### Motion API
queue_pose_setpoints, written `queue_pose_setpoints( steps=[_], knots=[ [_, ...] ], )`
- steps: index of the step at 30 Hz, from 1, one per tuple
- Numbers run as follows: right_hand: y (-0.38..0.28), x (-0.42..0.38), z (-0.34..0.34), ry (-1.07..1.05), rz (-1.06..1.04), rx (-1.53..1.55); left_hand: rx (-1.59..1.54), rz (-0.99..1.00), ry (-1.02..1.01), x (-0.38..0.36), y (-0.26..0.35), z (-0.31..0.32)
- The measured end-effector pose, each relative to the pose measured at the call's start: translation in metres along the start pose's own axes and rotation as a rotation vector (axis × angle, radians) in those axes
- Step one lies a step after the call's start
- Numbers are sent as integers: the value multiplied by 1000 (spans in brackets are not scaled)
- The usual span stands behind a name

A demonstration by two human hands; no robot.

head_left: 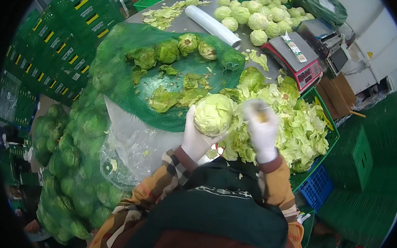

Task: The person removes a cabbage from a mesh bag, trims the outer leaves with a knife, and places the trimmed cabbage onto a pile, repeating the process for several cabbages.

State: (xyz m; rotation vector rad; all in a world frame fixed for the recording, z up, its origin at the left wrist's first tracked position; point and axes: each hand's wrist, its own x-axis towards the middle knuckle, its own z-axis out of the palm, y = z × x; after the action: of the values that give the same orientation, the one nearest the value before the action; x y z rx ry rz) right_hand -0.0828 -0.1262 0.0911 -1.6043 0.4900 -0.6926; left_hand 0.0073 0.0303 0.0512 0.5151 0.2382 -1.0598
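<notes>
A pale green cabbage (212,115) rests in my left hand (198,135), which wears a white glove and cups it from below and the left. To its right, over a heap of loose leaves (298,125), is my right hand (263,128), also white-gloved and blurred. Its fingers are curled round something small and yellowish that I cannot make out. The two hands are apart. Behind the cabbage, torn outer leaves (166,99) and several darker cabbages (167,51) lie on green netting (121,51).
Whole cabbages (258,21) are piled at the back, near a plastic roll (212,26) and a red-edged scale (293,55). Netted sacks of cabbages (75,162) stand at the left below stacked green crates (63,34). A blue crate (313,188) is at the lower right.
</notes>
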Motion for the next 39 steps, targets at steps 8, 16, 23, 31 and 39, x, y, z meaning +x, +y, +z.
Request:
queue_pose_setpoints(
  steps=[8, 16, 23, 31, 39],
  knots=[
    [19, 35, -86, 388, -277, -663, -516, -291, -367, 5, 2, -44],
    [13, -4, 8, -202, 78, -146, -259, -105, -418, 1, 33, -49],
    [29, 29, 5, -68, 368, 31, -67, -210, -375, 60, 54, -36],
    [203, 57, -44, 353, 260, -283, 235, -258, -303, 249, 119, 37],
    [218, 53, -38, 390, 115, -599, 372, -4, -195, 454, 158, 173]
  ],
)
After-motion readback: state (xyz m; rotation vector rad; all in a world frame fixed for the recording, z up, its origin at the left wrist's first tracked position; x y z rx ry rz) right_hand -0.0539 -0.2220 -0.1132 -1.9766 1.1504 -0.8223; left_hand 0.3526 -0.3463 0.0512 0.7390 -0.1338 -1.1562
